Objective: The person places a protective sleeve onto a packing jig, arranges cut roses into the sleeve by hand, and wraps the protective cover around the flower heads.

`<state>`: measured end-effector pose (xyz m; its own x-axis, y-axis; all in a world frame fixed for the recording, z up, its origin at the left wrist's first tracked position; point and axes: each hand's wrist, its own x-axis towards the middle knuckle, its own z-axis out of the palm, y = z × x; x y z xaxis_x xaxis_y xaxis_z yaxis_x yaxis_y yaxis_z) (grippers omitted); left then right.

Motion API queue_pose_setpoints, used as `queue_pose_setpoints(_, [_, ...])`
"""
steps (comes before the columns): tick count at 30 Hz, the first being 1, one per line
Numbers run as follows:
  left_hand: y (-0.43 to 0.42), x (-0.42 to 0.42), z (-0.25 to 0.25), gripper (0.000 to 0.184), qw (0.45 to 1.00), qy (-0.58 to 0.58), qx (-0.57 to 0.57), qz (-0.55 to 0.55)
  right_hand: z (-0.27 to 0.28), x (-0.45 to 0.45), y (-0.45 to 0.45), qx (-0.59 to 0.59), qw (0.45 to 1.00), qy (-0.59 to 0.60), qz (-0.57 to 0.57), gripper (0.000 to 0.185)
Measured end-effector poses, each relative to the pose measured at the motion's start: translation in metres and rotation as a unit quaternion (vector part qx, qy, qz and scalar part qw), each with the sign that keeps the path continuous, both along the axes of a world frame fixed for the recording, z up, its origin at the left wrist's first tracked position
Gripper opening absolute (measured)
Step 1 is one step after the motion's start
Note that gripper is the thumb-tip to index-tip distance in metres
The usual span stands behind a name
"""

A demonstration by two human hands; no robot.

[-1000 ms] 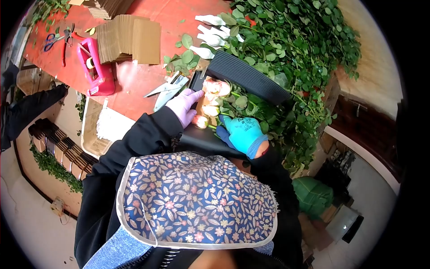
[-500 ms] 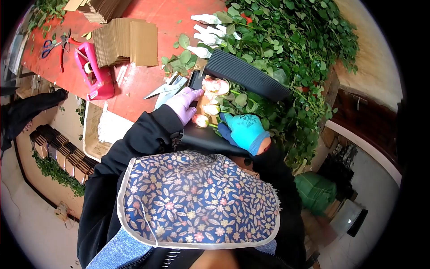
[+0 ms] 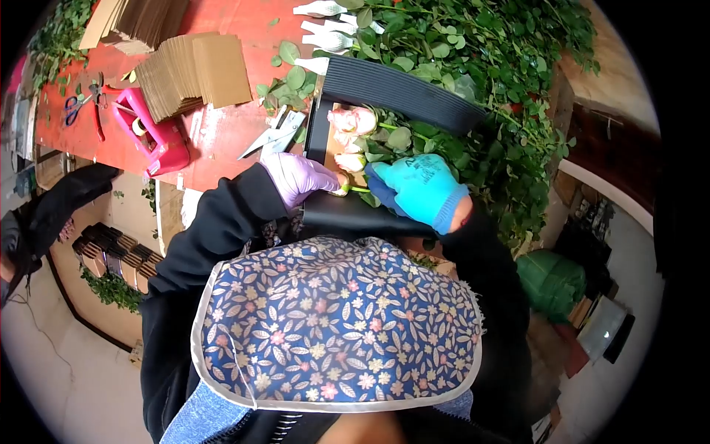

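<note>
My left hand, in a lilac glove, is closed with its fingertips on the head of the nearest rose, which they partly cover. My right hand, in a turquoise glove with dark blue fingers, curls over that rose's green stem, just right of the head. Above it, a cream rose and larger pale pink roses lie on brown cardboard. They rest in a black holder with a ribbed black flap at its far side. Leafy stems run off to the right.
Scissors lie left of the holder on the red table. Beyond are a pink tape dispenser, cardboard sheets and red-handled pliers. White-netted buds and a large heap of leafy stems fill the far right.
My left hand has moved down from the pink roses to the nearest rose's head. My right hand has shifted slightly up and right, and the view has turned a little.
</note>
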<state>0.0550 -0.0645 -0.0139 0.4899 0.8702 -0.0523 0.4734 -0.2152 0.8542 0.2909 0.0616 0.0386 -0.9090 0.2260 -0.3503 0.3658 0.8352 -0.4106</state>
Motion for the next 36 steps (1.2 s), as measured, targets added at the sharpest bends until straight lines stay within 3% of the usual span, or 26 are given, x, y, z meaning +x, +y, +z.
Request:
queue_pose_setpoints(2, [-0.003, 0.000, -0.004, 0.047, 1.000, -0.009, -0.019, 0.015, 0.022, -0.011, 0.000, 0.046, 0.998, 0.002, -0.034, 0.021])
queue_pose_setpoints(5, [-0.007, -0.001, -0.010, 0.044, 0.989, -0.072, -0.123, 0.035, -0.001, -0.016, -0.006, 0.109, 0.994, -0.029, -0.005, 0.021])
queue_pose_setpoints(6, [-0.006, -0.003, -0.010, 0.040, 0.997, -0.036, -0.066, 0.012, -0.017, -0.015, -0.008, 0.121, 0.992, -0.028, 0.005, 0.022])
queue_pose_setpoints(8, [-0.009, -0.001, -0.010, 0.038, 0.995, -0.060, -0.071, 0.036, -0.035, -0.013, -0.013, 0.174, 0.984, 0.039, 0.014, 0.018])
queue_pose_setpoints(14, [-0.005, 0.001, -0.002, 0.036, 0.993, -0.043, -0.107, 0.036, -0.035, -0.021, -0.022, 0.127, 0.990, 0.056, 0.007, 0.017])
queue_pose_setpoints(15, [-0.011, 0.001, -0.019, 0.038, 0.997, -0.069, -0.011, 0.035, -0.035, -0.021, -0.021, 0.120, 0.992, 0.024, 0.018, 0.014])
queue_pose_setpoints(18, [-0.004, -0.005, 0.001, 0.042, 0.995, -0.018, -0.034, 0.092, -0.033, -0.020, -0.020, 0.099, 0.995, 0.009, 0.019, 0.015])
queue_pose_setpoints(20, [0.001, -0.002, 0.000, 0.045, 0.994, 0.013, 0.018, 0.102, -0.032, -0.020, -0.017, 0.091, 0.995, 0.028, 0.013, 0.017])
queue_pose_setpoints(22, [0.008, 0.005, 0.008, 0.043, 0.989, 0.123, 0.066, 0.049, -0.027, -0.021, -0.015, 0.075, 0.997, 0.029, 0.010, 0.016])
queue_pose_setpoints(24, [0.010, 0.010, -0.002, 0.036, 0.986, 0.095, 0.115, 0.079, -0.023, -0.020, -0.011, 0.080, 0.996, 0.034, 0.013, 0.018])
queue_pose_setpoints(26, [0.014, 0.014, 0.006, 0.030, 0.979, 0.181, 0.085, 0.046, -0.011, -0.021, -0.006, 0.113, 0.983, 0.137, -0.045, 0.020])
queue_pose_setpoints(28, [0.010, 0.017, 0.001, 0.026, 0.979, 0.149, 0.114, 0.077, -0.008, -0.020, -0.003, 0.132, 0.984, 0.099, -0.062, 0.018])
queue_pose_setpoints(30, [0.012, 0.019, 0.009, 0.024, 0.977, 0.194, 0.060, 0.060, -0.023, -0.016, -0.003, 0.191, 0.981, -0.025, -0.012, 0.016])
queue_pose_setpoints(31, [0.011, 0.020, 0.006, 0.024, 0.977, 0.194, 0.062, 0.061, -0.032, -0.020, -0.002, 0.173, 0.985, 0.024, 0.005, 0.012])
queue_pose_setpoints(34, [0.008, 0.026, -0.003, 0.024, 0.966, 0.198, 0.145, 0.086, -0.037, -0.025, 0.001, 0.138, 0.990, -0.012, 0.011, 0.013])
queue_pose_setpoints(36, [0.009, 0.028, 0.002, 0.025, 0.969, 0.095, 0.133, 0.186, -0.030, -0.029, -0.005, 0.157, 0.987, -0.003, 0.039, 0.010])
